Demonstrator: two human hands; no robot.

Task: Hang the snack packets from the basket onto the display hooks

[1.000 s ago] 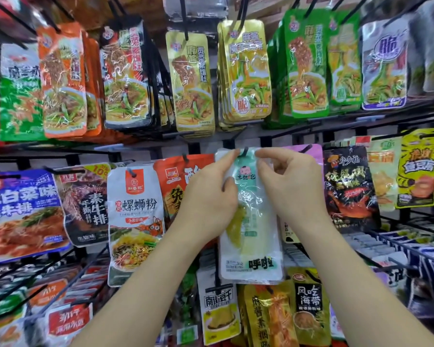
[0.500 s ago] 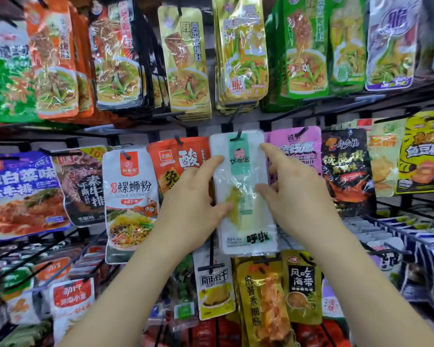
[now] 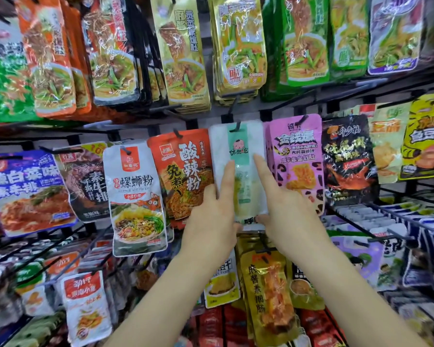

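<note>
The white packet (image 3: 238,156) is frosted, semi-clear plastic film, the gold packets (image 3: 238,46) above it crinkled glossy foil, the pink packet (image 3: 296,156) smoother and matt, on thin black metal hooks (image 3: 236,126).

We see the centre packet (image 3: 238,156) hanging from its hook (image 3: 236,126) in the middle row. It sits between a neighbouring packet (image 3: 183,171) on its left and another packet (image 3: 296,159) on its right. Our left hand (image 3: 211,221) lies on its lower left part and our right hand (image 3: 288,211) on its lower right. A stack of packets (image 3: 236,46) hangs above, and a lower packet (image 3: 268,291) hangs beneath, between our forearms.
</note>
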